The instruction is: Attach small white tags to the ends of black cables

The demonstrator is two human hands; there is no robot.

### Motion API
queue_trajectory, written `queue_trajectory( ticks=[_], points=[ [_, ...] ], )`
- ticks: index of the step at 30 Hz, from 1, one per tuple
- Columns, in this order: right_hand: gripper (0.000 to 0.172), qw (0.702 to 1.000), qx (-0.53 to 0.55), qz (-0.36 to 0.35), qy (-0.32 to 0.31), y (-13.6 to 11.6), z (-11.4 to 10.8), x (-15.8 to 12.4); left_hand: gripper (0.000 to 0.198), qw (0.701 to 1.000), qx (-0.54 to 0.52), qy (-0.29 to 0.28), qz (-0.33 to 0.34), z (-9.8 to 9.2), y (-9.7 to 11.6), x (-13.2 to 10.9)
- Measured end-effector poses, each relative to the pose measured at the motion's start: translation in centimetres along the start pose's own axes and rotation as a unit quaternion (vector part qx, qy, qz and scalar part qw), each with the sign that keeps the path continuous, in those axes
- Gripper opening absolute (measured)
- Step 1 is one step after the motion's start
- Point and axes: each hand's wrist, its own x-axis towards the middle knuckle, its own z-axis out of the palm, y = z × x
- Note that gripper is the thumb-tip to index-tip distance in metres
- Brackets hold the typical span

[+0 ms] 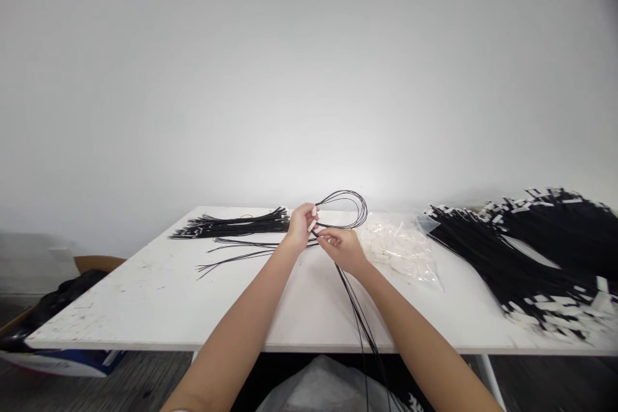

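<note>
My left hand (300,225) is closed around a white connector (312,226) on a bunch of thin black wires. A second small white piece shows at its fingertips. From there the black wires (363,209) swing right in a loose loop and come back. Just to the right, my right hand (342,246) pinches the black wires close below the connector. More wire hangs from under it over the table's front edge. Wires with loose ends also lie left of my left wrist. The exact grip of the fingers is partly hidden.
A flat bundle of black cables (232,224) lies at the back left of the white table (145,309). Right of my hands is a clear plastic bag (400,248) of small white parts. Large heaps of black cables (487,264) with white ends cover the right side.
</note>
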Motion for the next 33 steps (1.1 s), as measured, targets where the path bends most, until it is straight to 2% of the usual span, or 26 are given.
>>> queue_trajectory(
  ticks=[4,9,14,24,29,33],
  points=[
    [0.021,0.990,0.122,0.057,-0.043,-0.2,0.0,0.1,0.012,0.998,-0.028,-0.001,-0.051,0.1,0.0,0.1],
    [0.023,0.975,0.194,0.069,-0.080,-0.2,0.3,0.2,0.010,0.992,-0.045,0.006,-0.121,0.4,0.4,-0.2],
    [0.023,0.983,0.161,0.054,-0.076,-0.3,0.5,-0.1,0.009,0.984,-0.074,0.028,-0.159,0.8,0.6,-0.5],
    [0.020,0.999,0.033,-0.012,-0.031,-0.1,0.8,-0.4,0.007,0.985,-0.060,0.045,-0.158,1.1,0.5,-0.9],
    [0.022,0.998,0.045,-0.004,-0.033,-0.4,0.7,-0.3,0.008,0.984,-0.058,0.030,-0.165,1.1,0.5,-0.9],
    [0.024,0.995,0.080,0.039,-0.045,-0.5,0.6,-0.3,0.010,0.986,-0.057,0.017,-0.154,1.1,0.5,-0.9]
  ],
)
